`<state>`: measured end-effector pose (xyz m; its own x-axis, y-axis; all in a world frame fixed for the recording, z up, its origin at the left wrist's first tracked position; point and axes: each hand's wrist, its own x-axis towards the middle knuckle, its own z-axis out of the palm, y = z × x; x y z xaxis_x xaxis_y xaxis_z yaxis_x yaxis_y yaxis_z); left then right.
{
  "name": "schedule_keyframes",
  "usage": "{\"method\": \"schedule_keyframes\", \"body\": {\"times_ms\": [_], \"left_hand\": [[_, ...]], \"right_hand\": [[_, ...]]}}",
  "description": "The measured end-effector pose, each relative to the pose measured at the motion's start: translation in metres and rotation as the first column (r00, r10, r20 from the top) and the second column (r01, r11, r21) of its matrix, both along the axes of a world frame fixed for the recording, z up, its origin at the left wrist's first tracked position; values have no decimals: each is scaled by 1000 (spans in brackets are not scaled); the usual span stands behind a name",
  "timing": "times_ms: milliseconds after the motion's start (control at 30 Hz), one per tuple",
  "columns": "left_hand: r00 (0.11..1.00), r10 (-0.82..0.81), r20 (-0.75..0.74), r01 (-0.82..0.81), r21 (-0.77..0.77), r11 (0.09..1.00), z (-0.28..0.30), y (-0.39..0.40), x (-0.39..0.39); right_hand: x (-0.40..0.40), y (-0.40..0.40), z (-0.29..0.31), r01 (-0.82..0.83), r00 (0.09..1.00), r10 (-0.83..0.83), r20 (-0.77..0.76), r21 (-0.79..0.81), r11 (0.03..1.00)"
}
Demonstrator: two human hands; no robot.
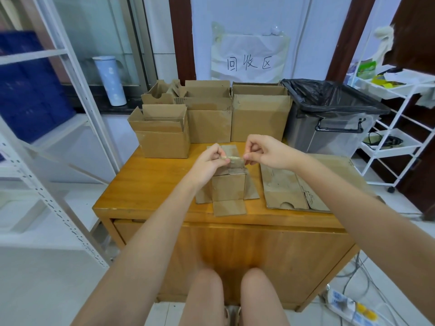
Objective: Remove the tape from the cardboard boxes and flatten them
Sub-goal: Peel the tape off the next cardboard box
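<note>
The fingertips of the left hand and of the right hand each pinch one end of a short strip of tape, thumb against forefinger, the other fingers curled in. The strip spans the gap between the hands, above the small cardboard box.

The small cardboard box stands on the wooden table, near its front edge, with its flaps splayed outward. To its right a flattened box lies flat on the table. Four unflattened boxes stand along the rear of the table, their top flaps open. A bin lined with a black bag stands just beside them on the right.

Handling notes, by judgement: the tape is thin, light, limp and sticky, and is likely to cling to the fingers and to itself. Grip it at the ends, on the non-adhesive side where possible. The cardboard is light and moderately stiff; it should fold along its existing creases. Press on the panels, not on the flap edges, which tear easily.
</note>
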<state>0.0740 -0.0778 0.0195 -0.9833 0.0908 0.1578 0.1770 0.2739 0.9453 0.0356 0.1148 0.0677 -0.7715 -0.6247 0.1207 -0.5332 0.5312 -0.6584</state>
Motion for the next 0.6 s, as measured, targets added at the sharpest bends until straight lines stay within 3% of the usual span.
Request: {"method": "schedule_keyframes", "body": {"times_ms": [600], "left_hand": [[985, 170, -31, -169, 6, 986, 5, 8, -13]], "right_hand": [[1, -31, -8, 171, 984, -144, 100, -353, 920]]}}
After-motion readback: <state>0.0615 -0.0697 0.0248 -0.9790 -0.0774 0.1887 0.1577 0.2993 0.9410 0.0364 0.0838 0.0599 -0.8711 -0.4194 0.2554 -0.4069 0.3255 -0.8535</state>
